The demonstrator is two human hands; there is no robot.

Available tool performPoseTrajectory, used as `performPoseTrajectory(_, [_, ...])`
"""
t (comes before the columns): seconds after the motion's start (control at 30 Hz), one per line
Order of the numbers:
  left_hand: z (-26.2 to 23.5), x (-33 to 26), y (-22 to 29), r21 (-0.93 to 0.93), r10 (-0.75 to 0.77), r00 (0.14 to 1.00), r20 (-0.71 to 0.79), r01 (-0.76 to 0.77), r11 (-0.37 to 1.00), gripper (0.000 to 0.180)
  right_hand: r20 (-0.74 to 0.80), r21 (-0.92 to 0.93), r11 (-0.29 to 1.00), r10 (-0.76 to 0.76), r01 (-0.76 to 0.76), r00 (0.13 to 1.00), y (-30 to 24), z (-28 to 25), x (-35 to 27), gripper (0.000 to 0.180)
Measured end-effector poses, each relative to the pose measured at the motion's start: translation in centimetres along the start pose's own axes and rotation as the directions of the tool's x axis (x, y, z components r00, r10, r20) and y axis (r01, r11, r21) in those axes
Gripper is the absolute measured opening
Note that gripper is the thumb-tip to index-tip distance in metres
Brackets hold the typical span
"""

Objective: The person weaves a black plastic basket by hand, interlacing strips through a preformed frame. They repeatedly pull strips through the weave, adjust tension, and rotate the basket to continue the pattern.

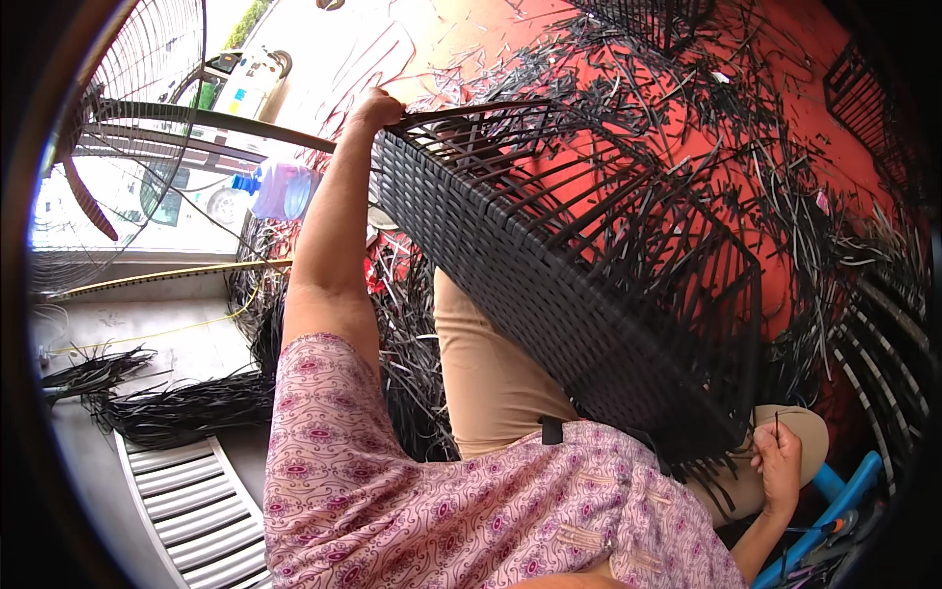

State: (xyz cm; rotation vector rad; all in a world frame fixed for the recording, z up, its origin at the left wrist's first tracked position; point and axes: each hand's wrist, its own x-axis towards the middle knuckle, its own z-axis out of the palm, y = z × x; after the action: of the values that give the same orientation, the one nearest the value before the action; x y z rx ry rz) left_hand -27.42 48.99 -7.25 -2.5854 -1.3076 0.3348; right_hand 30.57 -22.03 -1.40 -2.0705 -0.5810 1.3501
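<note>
A black wicker furniture frame (510,236), partly woven with flat strips, lies slanting across my lap. One long side is closely woven, while bare bars show on the part beyond it. My left arm is stretched out, and my left hand (379,106) is closed on the frame's far left corner. Close to the frame's near right corner, my right hand (778,459) is closed in a pinch. A thin dark strip (777,422) sticks up from its fingers. Loose strip ends (721,481) hang from the corner beside this hand.
Black strip scraps (785,196) litter the red floor (579,187). A standing fan (128,128) is at the far left, near a blue-capped water bottle (285,191). A strip bundle (196,407) lies above a white slatted piece (191,501). A blue-edged container (834,520) is at my right.
</note>
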Motion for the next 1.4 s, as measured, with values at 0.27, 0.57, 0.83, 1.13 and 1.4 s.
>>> performPoseTrajectory(0.27, [-5.7,-3.4,5.3,-0.810,-0.520,0.716,0.465,0.582,0.076,0.021,-0.044,0.142,0.988,0.064,-0.057,0.997,-1.8,1.4,-0.9,0.022])
performPoseTrajectory(0.57, [-4.9,-7.6,5.1,-0.922,-0.621,0.686,0.379,0.225,-0.315,0.008,-0.058,0.502,0.865,0.027,0.006,0.998,-1.5,2.3,-4.5,0.039])
performPoseTrajectory(0.83, [1.5,-8.1,4.5,-0.801,-0.650,0.593,0.475,-0.014,-0.598,0.003,0.022,0.516,0.856,0.040,-0.045,0.999,0.4,2.2,-4.5,0.034])
performPoseTrajectory(1.13, [-14.0,-11.4,27.1,-0.810,-0.187,0.894,-0.408,-0.260,0.526,0.025,-0.133,0.205,0.973,-0.076,0.102,0.988,-0.6,2.9,-4.5,0.027])
performPoseTrajectory(1.4, [-16.9,-17.7,42.1,-0.525,0.441,0.802,-0.403,-0.597,0.607,0.043,-0.103,0.304,0.938,-0.140,0.165,0.985,-0.4,3.0,-4.7,0.027])
